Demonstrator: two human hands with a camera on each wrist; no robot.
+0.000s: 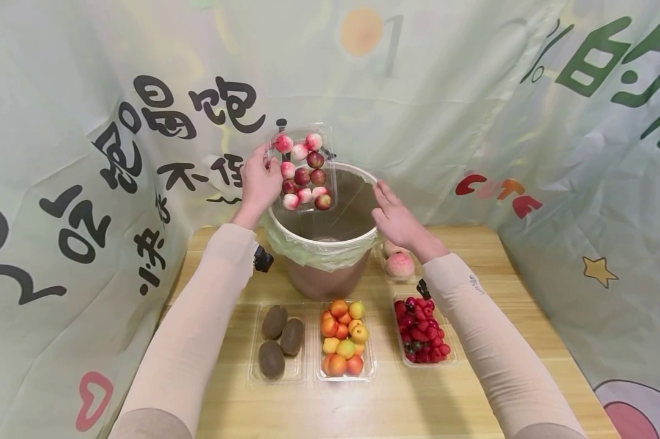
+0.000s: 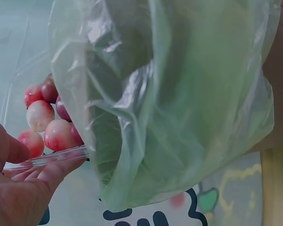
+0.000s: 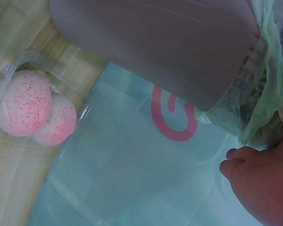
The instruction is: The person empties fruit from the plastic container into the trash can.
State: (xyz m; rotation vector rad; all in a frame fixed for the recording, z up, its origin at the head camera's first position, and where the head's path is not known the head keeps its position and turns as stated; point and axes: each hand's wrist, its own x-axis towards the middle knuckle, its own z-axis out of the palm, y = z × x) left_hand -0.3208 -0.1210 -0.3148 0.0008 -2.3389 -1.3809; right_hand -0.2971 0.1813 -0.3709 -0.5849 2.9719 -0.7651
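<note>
My left hand [image 1: 261, 183] grips the side edge of a clear plastic box [image 1: 334, 177], thumb above and fingers beneath. Small round fruits [image 1: 302, 177], some pink and white, others dark red, lie in the box. It is held tilted over the left part of a brown trash can's white rim [image 1: 330, 242]. A thin green trash bag [image 1: 330, 259] lines the can and hangs over its rim. At the right side of the rim my right hand [image 1: 398, 222] holds the can's edge, with the bag [image 3: 269, 89] between thumb and fingers.
On the wooden table [image 1: 341, 414] stand clear boxes of kiwis [image 1: 272, 360], orange and yellow fruits [image 1: 343, 338] and red berries [image 1: 422, 329]. Pink peaches [image 1: 400, 265] sit in a box behind my right forearm. Printed cloth walls [image 1: 445, 91] enclose the table's back and sides.
</note>
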